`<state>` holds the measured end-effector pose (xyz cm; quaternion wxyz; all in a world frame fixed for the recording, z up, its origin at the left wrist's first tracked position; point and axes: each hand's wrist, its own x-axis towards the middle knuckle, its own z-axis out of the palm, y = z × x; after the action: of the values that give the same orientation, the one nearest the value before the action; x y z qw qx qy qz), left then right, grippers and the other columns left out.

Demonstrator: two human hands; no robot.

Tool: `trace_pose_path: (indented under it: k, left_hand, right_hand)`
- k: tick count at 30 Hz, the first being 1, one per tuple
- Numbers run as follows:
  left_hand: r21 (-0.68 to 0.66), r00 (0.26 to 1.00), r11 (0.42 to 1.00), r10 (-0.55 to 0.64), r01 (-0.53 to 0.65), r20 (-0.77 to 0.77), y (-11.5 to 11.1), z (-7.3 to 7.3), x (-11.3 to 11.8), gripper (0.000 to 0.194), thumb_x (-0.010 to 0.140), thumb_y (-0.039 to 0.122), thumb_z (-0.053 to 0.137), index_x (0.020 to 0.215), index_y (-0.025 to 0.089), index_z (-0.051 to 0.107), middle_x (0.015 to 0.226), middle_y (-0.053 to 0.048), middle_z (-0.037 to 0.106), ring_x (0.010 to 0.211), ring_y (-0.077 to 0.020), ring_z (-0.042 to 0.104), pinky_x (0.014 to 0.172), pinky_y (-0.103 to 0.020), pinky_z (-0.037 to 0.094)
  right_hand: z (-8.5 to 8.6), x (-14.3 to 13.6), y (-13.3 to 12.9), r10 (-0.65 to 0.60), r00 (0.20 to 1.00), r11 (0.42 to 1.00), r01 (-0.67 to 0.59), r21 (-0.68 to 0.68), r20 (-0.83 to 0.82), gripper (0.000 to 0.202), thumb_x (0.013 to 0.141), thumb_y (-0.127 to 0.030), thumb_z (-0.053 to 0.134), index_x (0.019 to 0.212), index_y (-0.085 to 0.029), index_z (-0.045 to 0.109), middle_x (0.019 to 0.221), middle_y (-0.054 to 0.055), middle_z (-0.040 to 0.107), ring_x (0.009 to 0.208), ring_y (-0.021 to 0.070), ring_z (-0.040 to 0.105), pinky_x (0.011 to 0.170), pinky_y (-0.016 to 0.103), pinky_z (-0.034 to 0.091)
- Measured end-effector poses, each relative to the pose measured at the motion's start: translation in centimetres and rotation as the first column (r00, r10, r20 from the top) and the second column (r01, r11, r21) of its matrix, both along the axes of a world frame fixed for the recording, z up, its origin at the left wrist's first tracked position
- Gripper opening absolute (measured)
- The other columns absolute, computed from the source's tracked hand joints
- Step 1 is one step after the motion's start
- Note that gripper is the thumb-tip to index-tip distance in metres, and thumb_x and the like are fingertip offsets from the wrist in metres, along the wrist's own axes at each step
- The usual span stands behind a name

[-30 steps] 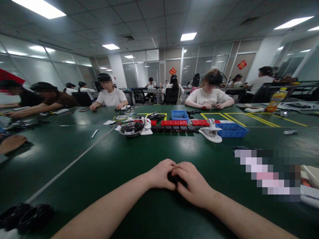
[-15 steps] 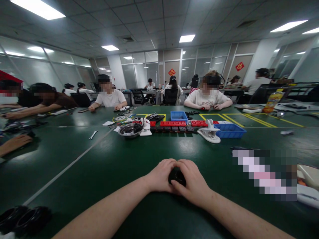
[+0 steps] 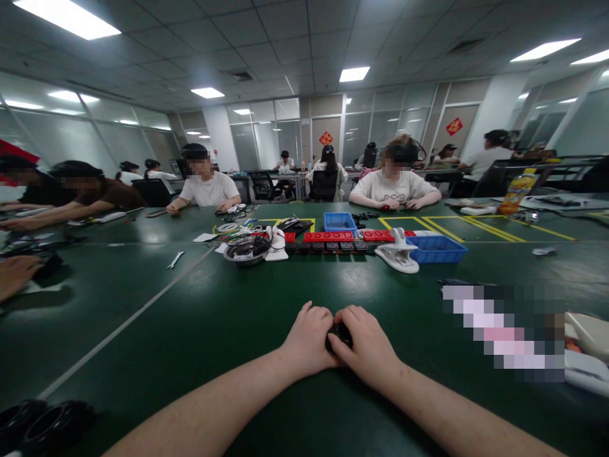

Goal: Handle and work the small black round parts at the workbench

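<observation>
Between my two hands, low in the middle of the view, is a dark, glossy, rounded object (image 3: 341, 335), mostly hidden by fingers. My left hand (image 3: 311, 337) is curled around its left side, knuckles up. My right hand (image 3: 365, 339) wraps the right side, its thumb lying across the front of the object. Both hands are close together over the green table (image 3: 238, 317). What exactly the object is I cannot make out.
Beyond my hands stand a metal bowl of cables (image 3: 246, 251), a red and black strip (image 3: 333, 241), a white clamp (image 3: 398, 252) and a blue bin (image 3: 436, 248). A wrench (image 3: 176, 260) lies left. Black rings (image 3: 57, 426) sit near left. Several people sit around.
My left hand has turned over the dark object, one fingertip now raised, and less of the object shows. At far left, another person's hand has shifted left.
</observation>
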<state>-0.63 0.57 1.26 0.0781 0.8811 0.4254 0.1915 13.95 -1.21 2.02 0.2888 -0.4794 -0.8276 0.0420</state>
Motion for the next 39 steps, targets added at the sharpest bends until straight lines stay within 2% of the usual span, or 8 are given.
trace_pose_path:
  k: [8, 13, 17, 25, 30, 33, 36, 39]
  left_hand:
    - [-0.059, 0.999, 0.998, -0.036, 0.037, 0.020, 0.0, 0.3, 0.1, 0.038, 0.062, 0.036, 0.065, 0.093, 0.019, 0.053, 0.090, -0.003, 0.057, 0.090, -0.0230, 0.053, 0.101, -0.045, 0.025]
    - [-0.101, 0.982, 0.978, -0.178, 0.184, 0.059, 0.9, 0.2, -0.6, 0.034, 0.058, 0.030, 0.069, 0.087, 0.018, 0.055, 0.092, -0.003, 0.056, 0.088, -0.0222, 0.052, 0.086, -0.036, 0.040]
    - [-0.145, 0.956, 0.947, -0.273, 0.286, 0.108, 1.4, 0.2, -1.3, 0.026, 0.056, 0.024, 0.071, 0.078, 0.019, 0.058, 0.094, -0.002, 0.054, 0.090, -0.0211, 0.050, 0.083, -0.031, 0.042]
    - [-0.140, 0.936, 0.929, -0.327, 0.344, 0.126, 1.9, -0.7, -1.5, 0.037, 0.055, 0.026, 0.074, 0.090, 0.022, 0.061, 0.102, -0.001, 0.053, 0.095, -0.0216, 0.050, 0.086, -0.032, 0.040]
    - [-0.074, 0.941, 0.938, -0.334, 0.338, 0.064, 1.7, -0.8, -1.4, 0.052, 0.057, 0.033, 0.073, 0.103, 0.021, 0.055, 0.103, -0.004, 0.053, 0.098, -0.0236, 0.049, 0.090, -0.035, 0.037]
    - [-0.063, 0.955, 0.954, -0.291, 0.294, 0.057, 1.4, -0.4, -1.2, 0.059, 0.058, 0.037, 0.072, 0.110, 0.020, 0.050, 0.109, -0.005, 0.052, 0.100, -0.0245, 0.047, 0.092, -0.037, 0.036]
    - [-0.060, 0.973, 0.972, -0.226, 0.229, 0.058, 1.1, 0.0, -1.0, 0.061, 0.055, 0.044, 0.073, 0.105, 0.018, 0.049, 0.104, -0.006, 0.053, 0.095, -0.0244, 0.049, 0.089, -0.038, 0.038]
    - [-0.041, 0.983, 0.983, -0.180, 0.181, 0.033, 0.8, 0.2, -0.7, 0.062, 0.050, 0.051, 0.073, 0.096, 0.017, 0.050, 0.095, -0.005, 0.055, 0.087, -0.0241, 0.051, 0.085, -0.038, 0.040]
  right_hand:
    - [0.0, 0.1, 0.0, 0.036, 0.999, 0.999, -0.035, 0.029, -0.028, 0.004, 0.073, -0.020, 0.053, 0.077, -0.018, 0.051, 0.078, 0.004, 0.053, 0.075, 0.0192, 0.047, 0.068, 0.034, 0.040]
    - [0.3, 0.2, -0.4, 0.142, 0.987, 0.990, -0.140, 0.022, -0.071, 0.010, 0.070, -0.016, 0.051, 0.080, -0.018, 0.052, 0.079, 0.005, 0.055, 0.077, 0.0198, 0.048, 0.071, 0.036, 0.041]
    - [0.7, 0.2, -0.9, 0.280, 0.953, 0.960, -0.276, 0.053, -0.119, 0.019, 0.064, -0.009, 0.044, 0.078, -0.019, 0.052, 0.080, 0.004, 0.057, 0.081, 0.0195, 0.050, 0.078, 0.038, 0.040]
    - [1.1, 0.1, -1.9, 0.454, 0.888, 0.891, -0.449, 0.066, -0.078, 0.021, 0.062, -0.007, 0.037, 0.068, -0.022, 0.051, 0.068, -0.003, 0.059, 0.078, 0.0139, 0.056, 0.101, 0.042, 0.022]
    - [1.6, 0.2, -2.0, 0.437, 0.896, 0.897, -0.428, 0.113, -0.075, 0.025, 0.067, -0.010, 0.041, 0.084, -0.022, 0.054, 0.083, 0.000, 0.062, 0.091, 0.0165, 0.054, 0.103, 0.044, 0.019]
    - [1.6, 0.3, -1.6, 0.351, 0.934, 0.931, -0.340, 0.130, -0.068, 0.025, 0.071, -0.019, 0.048, 0.095, -0.019, 0.052, 0.095, 0.005, 0.060, 0.094, 0.0209, 0.051, 0.099, 0.047, 0.023]
    - [1.3, 0.4, -1.1, 0.222, 0.974, 0.972, -0.217, 0.090, -0.050, 0.025, 0.075, -0.032, 0.052, 0.094, -0.017, 0.051, 0.093, 0.009, 0.057, 0.087, 0.0233, 0.050, 0.087, 0.045, 0.034]
    - [0.7, 0.3, -0.7, 0.126, 0.992, 0.991, -0.125, 0.035, 0.000, 0.024, 0.076, -0.037, 0.054, 0.087, -0.017, 0.051, 0.086, 0.008, 0.055, 0.081, 0.0228, 0.049, 0.077, 0.041, 0.038]
